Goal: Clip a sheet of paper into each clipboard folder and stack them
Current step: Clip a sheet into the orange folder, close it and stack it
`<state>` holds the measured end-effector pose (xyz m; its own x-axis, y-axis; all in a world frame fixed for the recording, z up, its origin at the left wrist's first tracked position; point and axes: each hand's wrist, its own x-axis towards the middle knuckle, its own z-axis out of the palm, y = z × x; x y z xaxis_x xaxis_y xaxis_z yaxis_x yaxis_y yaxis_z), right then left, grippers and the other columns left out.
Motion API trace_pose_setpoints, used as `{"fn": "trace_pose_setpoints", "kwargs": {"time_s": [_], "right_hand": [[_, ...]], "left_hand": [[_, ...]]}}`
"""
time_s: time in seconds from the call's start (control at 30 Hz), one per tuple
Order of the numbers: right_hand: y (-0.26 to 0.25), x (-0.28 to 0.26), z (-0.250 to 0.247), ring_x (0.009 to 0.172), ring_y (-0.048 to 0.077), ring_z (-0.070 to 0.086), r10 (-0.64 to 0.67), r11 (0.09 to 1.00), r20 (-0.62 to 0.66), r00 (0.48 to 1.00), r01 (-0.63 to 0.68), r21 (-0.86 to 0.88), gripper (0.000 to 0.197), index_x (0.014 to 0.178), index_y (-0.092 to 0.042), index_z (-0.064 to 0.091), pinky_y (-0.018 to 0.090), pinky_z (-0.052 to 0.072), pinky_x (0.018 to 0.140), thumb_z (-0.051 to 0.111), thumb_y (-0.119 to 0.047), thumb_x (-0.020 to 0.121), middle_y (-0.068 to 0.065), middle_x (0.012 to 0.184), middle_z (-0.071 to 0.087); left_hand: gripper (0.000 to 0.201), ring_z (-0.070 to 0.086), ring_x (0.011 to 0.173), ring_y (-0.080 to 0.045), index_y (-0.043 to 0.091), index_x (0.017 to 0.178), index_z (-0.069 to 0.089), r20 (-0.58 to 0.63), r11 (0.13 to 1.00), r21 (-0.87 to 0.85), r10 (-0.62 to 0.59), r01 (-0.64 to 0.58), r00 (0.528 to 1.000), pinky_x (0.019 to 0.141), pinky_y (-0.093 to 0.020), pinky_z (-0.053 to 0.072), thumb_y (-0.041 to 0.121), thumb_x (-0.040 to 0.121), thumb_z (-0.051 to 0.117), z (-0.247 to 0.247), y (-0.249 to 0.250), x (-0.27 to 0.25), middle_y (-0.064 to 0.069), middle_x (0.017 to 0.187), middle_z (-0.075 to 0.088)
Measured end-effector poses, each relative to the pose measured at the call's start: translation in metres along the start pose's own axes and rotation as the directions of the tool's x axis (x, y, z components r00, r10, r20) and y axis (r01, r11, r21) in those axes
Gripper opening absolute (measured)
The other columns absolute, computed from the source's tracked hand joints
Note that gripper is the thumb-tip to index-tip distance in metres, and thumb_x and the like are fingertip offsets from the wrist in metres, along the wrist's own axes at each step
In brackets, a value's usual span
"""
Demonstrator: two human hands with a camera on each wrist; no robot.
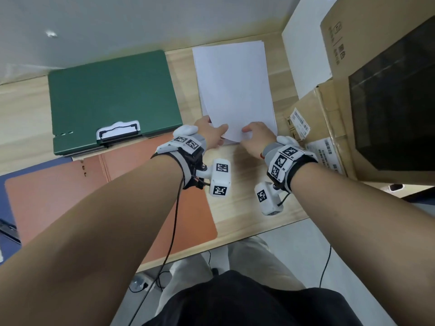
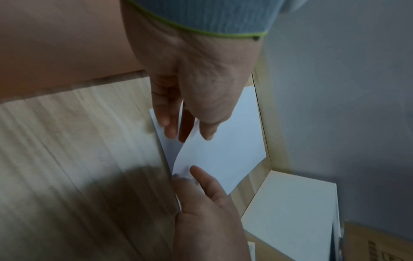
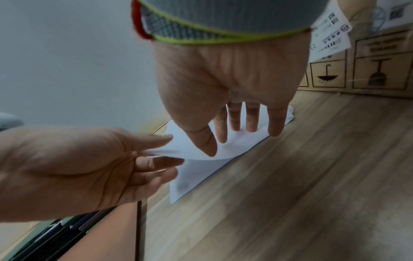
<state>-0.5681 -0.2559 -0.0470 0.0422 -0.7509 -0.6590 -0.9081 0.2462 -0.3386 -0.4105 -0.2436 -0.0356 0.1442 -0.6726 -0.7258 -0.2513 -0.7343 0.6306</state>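
A: Where is the paper?

B: A stack of white sheets [image 1: 233,90] lies on the wooden worktop [image 1: 244,203], between the green clipboard folder [image 1: 113,95] and the cardboard boxes [image 1: 329,118]. Its top sheet [image 2: 221,159] is curled up at the near corner.

A: And the hands?

B: The left hand [image 1: 211,135] pinches that raised corner: in the right wrist view its thumb [image 3: 154,139] lies on top of the sheet and the fingers [image 3: 161,162] reach under it. The right hand [image 1: 255,135] holds nothing; its fingers are spread and fairly straight, tips down on the stack just beside the lifted corner.

A: The folders?

B: The green one lies shut at the far left of the worktop, its white and black clip [image 1: 118,131] at the near edge. An orange folder [image 1: 113,196] lies flat nearer the person, partly under the left forearm, with a blue one [image 1: 7,201] showing at the left edge beneath it. Whether the orange one holds a sheet I cannot tell
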Motion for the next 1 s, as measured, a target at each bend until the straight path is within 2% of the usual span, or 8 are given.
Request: {"fn": "trace_pose_setpoints", "kwargs": {"time_s": [0.1,0.2,0.37,0.53,0.63,0.7,0.87,1.0], "right_hand": [[0.001,-0.003,-0.004,0.13,0.024,0.047,0.009,0.999,0.039,0.999,-0.011,0.043,0.051,0.139,-0.022,0.048,0.03,0.037,0.103,0.055,-0.021,0.089,0.001,0.148,0.041],[0.003,-0.005,-0.011,0.128,0.024,0.048,0.02,0.986,0.002,1.0,-0.02,0.166,0.055,0.139,-0.022,0.045,0.028,0.038,0.097,0.06,-0.027,0.087,0.003,0.147,0.041],[0.005,-0.011,-0.031,0.121,0.021,0.051,0.169,0.85,-0.162,0.972,-0.061,0.524,0.084,0.145,-0.023,0.03,0.032,0.043,0.098,0.069,-0.052,0.077,-0.002,0.137,0.046],[-0.022,-0.028,-0.042,0.101,0.017,0.067,0.136,0.543,-0.062,0.989,-0.021,0.839,0.059,0.129,-0.021,0.056,0.038,0.056,0.08,0.079,-0.039,0.078,-0.008,0.114,0.069],[-0.04,-0.037,-0.036,0.095,0.019,0.071,0.046,0.467,0.024,0.999,-0.043,0.883,0.027,0.105,-0.024,0.07,0.047,0.056,0.086,0.078,-0.032,0.081,-0.007,0.101,0.075],[-0.056,-0.048,-0.022,0.095,0.022,0.072,-0.001,0.527,0.037,0.999,-0.031,0.849,0.022,0.102,-0.02,0.071,0.048,0.056,0.087,0.077,-0.029,0.083,-0.002,0.102,0.075],[-0.072,-0.06,0.031,0.09,0.032,0.071,0.01,0.823,0.111,0.994,-0.071,0.563,0.049,0.107,-0.012,0.07,0.054,0.057,0.084,0.079,-0.047,0.075,0.008,0.102,0.074],[-0.063,-0.072,0.068,0.074,0.025,0.064,0.023,0.961,0.241,0.97,-0.087,0.261,0.06,0.112,-0.013,0.067,0.032,0.05,0.064,0.069,-0.062,0.077,0.008,0.103,0.071]], "left_hand": [[0.041,0.067,0.089,-0.027,0.014,0.132,0.047,0.017,0.993,0.117,0.024,-0.025,1.0,0.076,-0.036,0.059,0.003,0.093,0.057,-0.002,0.007,0.003,-0.008,0.114,0.062],[0.064,0.062,0.082,-0.015,0.014,0.149,0.037,0.048,0.991,0.068,0.11,-0.113,0.993,0.063,-0.021,0.058,-0.009,0.091,0.052,-0.01,0.012,-0.002,-0.008,0.122,0.055],[0.056,0.064,0.111,-0.028,0.024,0.137,0.05,0.089,0.98,-0.058,0.195,-0.19,0.977,0.075,-0.03,0.062,-0.009,0.091,0.049,-0.046,0.007,-0.03,0.0,0.127,0.058],[0.044,0.067,0.091,-0.024,0.013,0.13,0.058,0.061,0.972,0.028,0.232,-0.234,0.971,0.076,-0.031,0.06,-0.005,0.091,0.06,-0.103,-0.031,-0.066,-0.01,0.12,0.068],[0.03,0.066,0.092,-0.02,0.014,0.119,0.066,0.096,0.975,0.133,0.168,-0.18,0.981,0.089,-0.037,0.056,0.007,0.09,0.07,-0.122,-0.054,-0.084,-0.007,0.112,0.072],[0.025,0.062,0.087,-0.015,0.018,0.113,0.07,0.092,0.949,0.284,0.113,-0.135,0.989,0.08,-0.025,0.048,0.02,0.089,0.075,-0.14,-0.077,-0.096,0.001,0.099,0.07],[0.019,0.072,0.075,-0.021,0.016,0.086,0.074,-0.042,0.963,0.249,-0.095,0.102,0.995,0.077,-0.032,0.059,0.03,0.078,0.084,-0.18,-0.155,-0.107,-0.004,0.081,0.075],[0.021,0.069,0.062,-0.018,0.017,0.084,0.071,-0.174,0.953,0.171,-0.22,0.249,0.96,0.066,-0.03,0.061,0.031,0.076,0.085,-0.195,-0.201,-0.107,-0.005,0.068,0.074]]}}
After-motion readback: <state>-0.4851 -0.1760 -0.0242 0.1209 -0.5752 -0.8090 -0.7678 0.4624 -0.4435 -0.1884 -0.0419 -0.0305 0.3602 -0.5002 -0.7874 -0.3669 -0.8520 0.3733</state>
